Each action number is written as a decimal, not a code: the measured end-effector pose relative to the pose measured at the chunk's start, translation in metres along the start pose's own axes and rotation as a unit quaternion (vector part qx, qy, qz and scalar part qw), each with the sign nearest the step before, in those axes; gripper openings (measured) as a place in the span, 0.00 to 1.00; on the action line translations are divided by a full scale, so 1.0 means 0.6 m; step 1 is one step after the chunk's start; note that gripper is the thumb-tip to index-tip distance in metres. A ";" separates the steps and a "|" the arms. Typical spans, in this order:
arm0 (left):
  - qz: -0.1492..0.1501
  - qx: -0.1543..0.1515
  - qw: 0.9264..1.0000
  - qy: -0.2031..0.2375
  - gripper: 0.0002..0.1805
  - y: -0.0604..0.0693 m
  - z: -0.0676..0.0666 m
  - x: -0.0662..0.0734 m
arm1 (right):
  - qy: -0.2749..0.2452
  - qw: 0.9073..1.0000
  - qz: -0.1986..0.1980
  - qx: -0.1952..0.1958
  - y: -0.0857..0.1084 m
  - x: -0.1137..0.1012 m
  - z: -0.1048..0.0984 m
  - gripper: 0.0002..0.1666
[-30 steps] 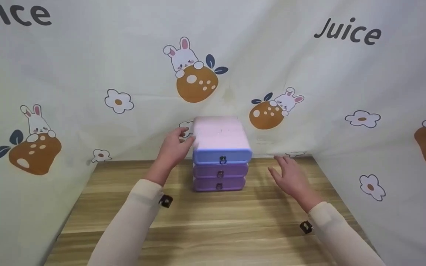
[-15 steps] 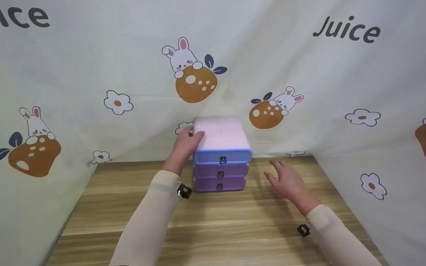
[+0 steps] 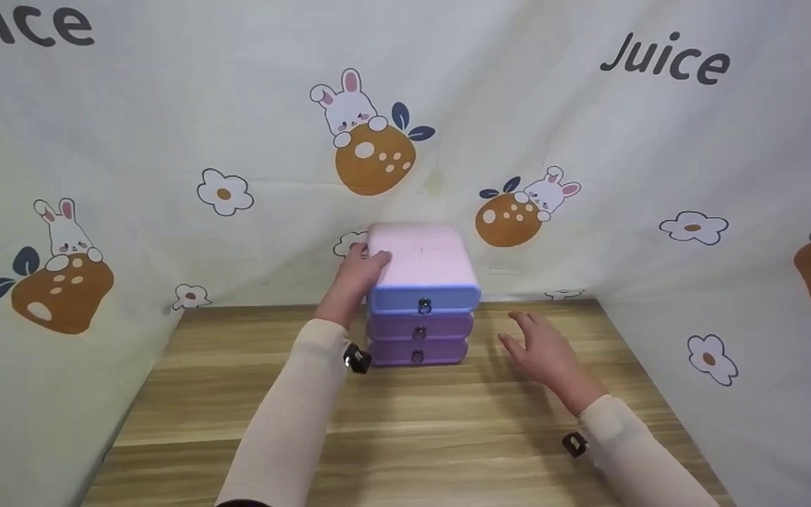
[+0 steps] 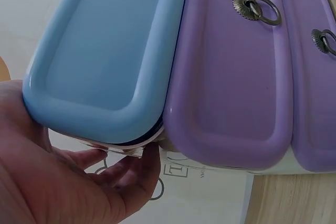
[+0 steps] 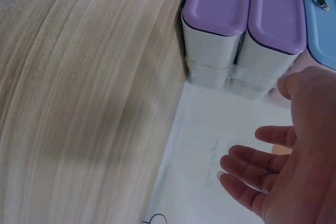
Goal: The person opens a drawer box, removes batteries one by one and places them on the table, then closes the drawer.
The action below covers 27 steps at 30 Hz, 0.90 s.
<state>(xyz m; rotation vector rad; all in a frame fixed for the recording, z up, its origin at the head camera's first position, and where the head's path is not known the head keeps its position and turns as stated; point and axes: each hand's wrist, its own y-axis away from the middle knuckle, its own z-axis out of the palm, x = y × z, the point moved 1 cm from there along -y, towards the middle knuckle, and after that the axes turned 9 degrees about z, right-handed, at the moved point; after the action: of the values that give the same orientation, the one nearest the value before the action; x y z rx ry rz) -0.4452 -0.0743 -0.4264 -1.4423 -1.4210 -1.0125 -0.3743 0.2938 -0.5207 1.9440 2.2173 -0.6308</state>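
Observation:
A small stacked drawer box (image 3: 430,260) stands against the back cloth, pink on top. Its upper drawer (image 3: 395,301) has a blue front, and two purple drawers (image 3: 390,327) sit below; each front carries a metal ring pull (image 4: 265,11). My left hand (image 3: 357,273) grips the top unit at its left side, thumb on the pink top. In the left wrist view, fingers (image 4: 142,177) curl against that side behind the blue front. To the right of the box, my right hand (image 3: 550,352) hovers apart from it, fingers spread loosely and holding nothing.
The box rests at the back of a wood-grain table (image 3: 434,436). White cloth (image 3: 258,105) printed with rabbits and flowers hangs behind and along both sides. A black wrist camera (image 3: 357,359) sits on the left sleeve, another camera (image 3: 575,444) on the right.
My left hand has moved right onto the box's upper left side and taken hold there. My right hand has drifted slightly left and toward me. The box stays in place.

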 end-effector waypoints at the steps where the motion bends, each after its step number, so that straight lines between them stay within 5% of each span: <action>1: -0.001 -0.002 1.000 0.000 0.45 -0.002 0.000 0.001 | 0.000 1.000 0.001 -0.001 0.000 0.000 0.000 0.37; 14: -0.010 -0.018 1.000 0.009 0.46 -0.013 -0.004 -0.007 | -0.018 1.000 0.004 -0.001 0.016 -0.011 0.003 0.34; 27: 0.004 -0.015 1.000 0.014 0.46 -0.010 0.000 -0.008 | -0.086 0.996 -0.001 0.000 0.042 -0.097 -0.006 0.23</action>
<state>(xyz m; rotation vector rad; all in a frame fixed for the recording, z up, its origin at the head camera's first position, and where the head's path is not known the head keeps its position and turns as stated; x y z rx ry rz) -0.4516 -0.0758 -0.4310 -1.4487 -1.3848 -1.0495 -0.3398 0.2440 -0.5020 1.8127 2.1158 -0.7659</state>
